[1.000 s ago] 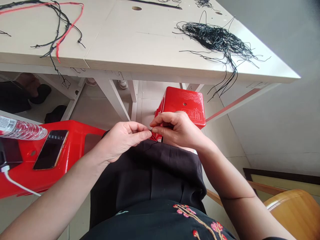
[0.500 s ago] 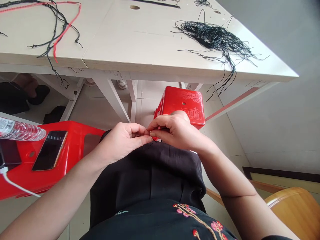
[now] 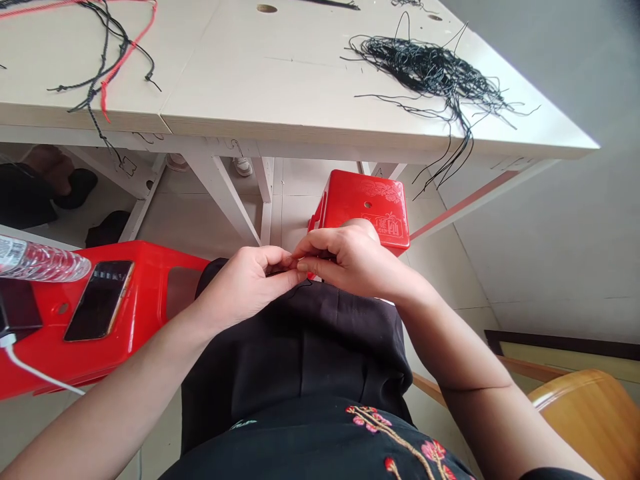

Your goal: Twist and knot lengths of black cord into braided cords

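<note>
- Both hands meet over the lap, fingertips touching or nearly so; clock directions below run from this meeting point.
- Left hand (image 3: 247,280): thumb and forefinger pinched together on a thin black cord (image 3: 306,284). The other fingers curl in behind.
- Right hand (image 3: 353,263): back of the hand up, thumb and forefinger closed on the same cord right by the left fingertips.
- The cord is mostly hidden by the fingers; a short loose end shows just below the thumbs, against the dark cloth (image 3: 300,340) at six o'clock.
- At twelve o'clock is the pale table (image 3: 240,87). At about one o'clock a tangled bundle of black cords (image 3: 425,67) lies on it, several ends hanging over the front edge.
- Between ten and eleven o'clock, knotted black cords (image 3: 126,44) and a red cord (image 3: 135,43) lie crossed on the table; one black end hangs down.
- Between one and two o'clock, a red stool (image 3: 345,200) stands partly under the table.
- At nine o'clock, another red stool (image 3: 143,287) bears a phone (image 3: 99,301), a clear bottle (image 3: 55,261) and a dark box (image 3: 20,307), with a white cable (image 3: 37,375) beside it.
- Near four o'clock is a wooden chair (image 3: 590,417).
</note>
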`<state>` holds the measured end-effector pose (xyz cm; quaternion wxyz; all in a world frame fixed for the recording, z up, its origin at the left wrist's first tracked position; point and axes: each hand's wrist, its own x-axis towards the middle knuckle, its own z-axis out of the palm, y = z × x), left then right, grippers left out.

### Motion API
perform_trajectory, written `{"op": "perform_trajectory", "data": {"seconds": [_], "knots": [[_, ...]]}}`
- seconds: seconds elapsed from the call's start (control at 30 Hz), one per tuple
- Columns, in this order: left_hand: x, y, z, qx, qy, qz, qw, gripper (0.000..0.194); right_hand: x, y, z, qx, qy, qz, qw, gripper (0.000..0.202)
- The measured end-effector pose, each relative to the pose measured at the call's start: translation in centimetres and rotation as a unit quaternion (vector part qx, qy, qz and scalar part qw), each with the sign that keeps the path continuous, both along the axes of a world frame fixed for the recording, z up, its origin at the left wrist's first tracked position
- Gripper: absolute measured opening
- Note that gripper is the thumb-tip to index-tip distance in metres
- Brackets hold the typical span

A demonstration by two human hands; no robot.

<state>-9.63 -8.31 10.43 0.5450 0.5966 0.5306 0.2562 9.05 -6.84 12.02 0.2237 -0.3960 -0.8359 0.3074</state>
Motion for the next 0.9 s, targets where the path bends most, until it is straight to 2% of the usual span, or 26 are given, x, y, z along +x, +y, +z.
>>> {"op": "perform_trajectory", "data": {"seconds": [0.3, 0.47, 0.57, 0.63, 0.67, 0.73, 0.8, 0.9], "knots": [[0.0, 0.0, -0.5, -0.031, -0.006, -0.004, 1.0, 0.025, -0.2, 0.1, 0.2, 0.007, 0.013, -0.001, 1.0, 0.013], [0.1, 0.1, 0.0, -0.068, -0.081, 0.044, 0.993, 0.02, 0.0, 0.1, -0.7, -0.024, 0.057, -0.039, 0.997, 0.016], [-0.1, 0.2, 0.4, -0.089, -0.118, 0.089, 0.985, 0.019, 0.0, -0.1, -2.2, -0.072, 0.162, -0.023, 0.984, 0.036], [-0.3, 0.2, 0.5, -0.095, -0.126, 0.097, 0.983, 0.018, -0.3, -0.4, -3.4, -0.099, 0.214, 0.004, 0.972, 0.057], [-0.4, 0.2, 0.6, -0.095, -0.127, 0.095, 0.983, 0.018, -0.4, -0.6, -3.9, -0.113, 0.226, 0.011, 0.968, 0.061], [-0.5, 0.3, 0.7, -0.087, -0.12, 0.091, 0.985, 0.018, -0.7, -1.1, -4.8, -0.143, 0.225, 0.0, 0.964, 0.059], [-0.5, 0.3, 0.8, -0.073, -0.105, 0.09, 0.988, 0.018, -0.8, -1.5, -5.3, -0.15, 0.218, -0.038, 0.963, 0.053], [-0.6, 0.4, 0.8, -0.053, -0.085, 0.088, 0.991, 0.018, -0.8, -1.8, -5.4, -0.082, 0.195, -0.105, 0.972, 0.04]]}}
